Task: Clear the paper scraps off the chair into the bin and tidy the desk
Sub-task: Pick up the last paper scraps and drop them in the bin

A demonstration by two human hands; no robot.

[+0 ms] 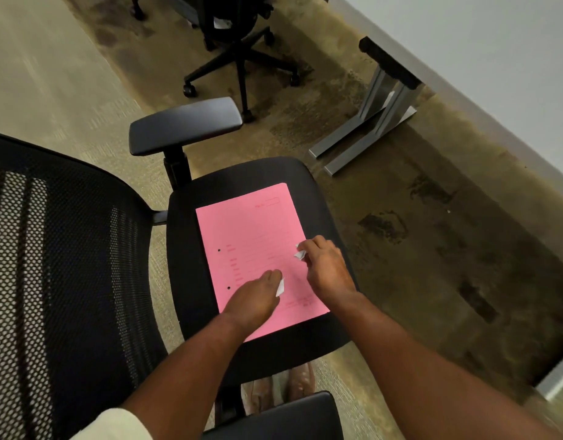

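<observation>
A pink folder (248, 236) lies flat on the black seat of an office chair (315, 198). My left hand (258, 300) rests palm down on the folder, fingers closed around a white paper scrap (280, 288) that sticks out beside the fingers. My right hand (324, 268) hovers at the folder's right edge and pinches another white paper scrap (300, 254) between its fingertips. No bin is in view.
The chair's mesh backrest (51, 265) fills the left, with armrests at the far side (185, 125) and the near side (283, 417). A second office chair (239, 52) stands further off. A grey desk (496, 46) on a metal leg (369, 125) runs along the right.
</observation>
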